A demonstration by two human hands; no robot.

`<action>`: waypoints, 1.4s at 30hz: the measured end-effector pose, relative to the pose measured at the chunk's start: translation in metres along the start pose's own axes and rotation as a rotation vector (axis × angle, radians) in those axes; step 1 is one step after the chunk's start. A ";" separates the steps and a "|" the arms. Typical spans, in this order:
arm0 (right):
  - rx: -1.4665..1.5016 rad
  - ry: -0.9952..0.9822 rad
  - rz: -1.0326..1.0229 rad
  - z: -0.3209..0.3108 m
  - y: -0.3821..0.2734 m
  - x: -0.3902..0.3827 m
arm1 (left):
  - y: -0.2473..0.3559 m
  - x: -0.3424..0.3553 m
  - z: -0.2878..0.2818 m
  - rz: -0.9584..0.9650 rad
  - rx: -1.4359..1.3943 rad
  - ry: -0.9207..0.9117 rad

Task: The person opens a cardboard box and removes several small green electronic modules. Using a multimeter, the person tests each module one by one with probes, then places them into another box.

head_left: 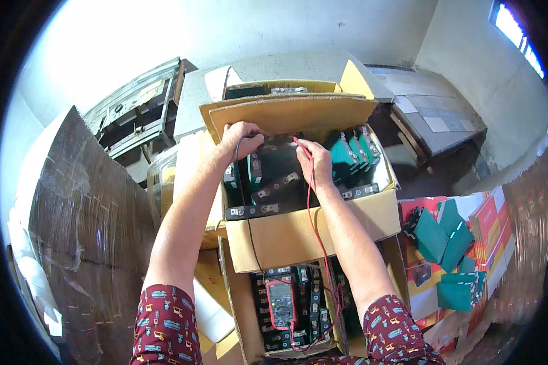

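Observation:
My left hand (pixel 242 139) is closed in a pinch at the back left inside an open cardboard box (pixel 313 228). A black test lead (pixel 242 182) runs down from it; the probe itself is mostly hidden by the fingers. My right hand (pixel 316 161) pinches a red probe (pixel 296 140) near the box's back middle, its red lead (pixel 311 201) hanging toward me. Both hands are over black-topped battery cells with metal terminals; green-sided cells (pixel 345 153) stand at the right. I cannot tell whether the tips touch terminals. Below, a red-and-grey multimeter (pixel 281 304) lies on more cells.
Behind stands another open box (pixel 286 109). A lower box (pixel 240 304) holds the cells under the multimeter. Loose green cells (pixel 447 234) lie on red-and-white cartons at right. A plastic-wrapped stack (pixel 91 213) rises at left. A wooden frame (pixel 137 109) and grey table (pixel 432 109) are farther back.

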State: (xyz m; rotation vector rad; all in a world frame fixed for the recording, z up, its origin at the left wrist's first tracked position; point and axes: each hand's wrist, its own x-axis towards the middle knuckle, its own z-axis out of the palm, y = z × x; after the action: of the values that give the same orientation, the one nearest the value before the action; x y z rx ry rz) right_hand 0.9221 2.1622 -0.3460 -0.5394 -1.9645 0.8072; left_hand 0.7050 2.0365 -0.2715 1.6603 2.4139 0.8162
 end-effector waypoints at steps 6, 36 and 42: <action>0.053 0.030 0.000 0.001 0.000 -0.001 | 0.006 0.004 -0.010 -0.001 0.022 -0.073; 0.065 -0.007 0.030 0.003 0.002 -0.002 | -0.004 0.002 -0.007 -0.046 -0.131 -0.036; 0.029 -0.002 0.026 0.001 0.001 -0.001 | -0.006 0.004 -0.003 0.000 -0.120 0.030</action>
State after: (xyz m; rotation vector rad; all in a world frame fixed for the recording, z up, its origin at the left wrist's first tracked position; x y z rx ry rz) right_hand 0.9216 2.1621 -0.3479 -0.5477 -1.9486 0.8515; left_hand 0.6976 2.0375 -0.2708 1.6148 2.3332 0.9718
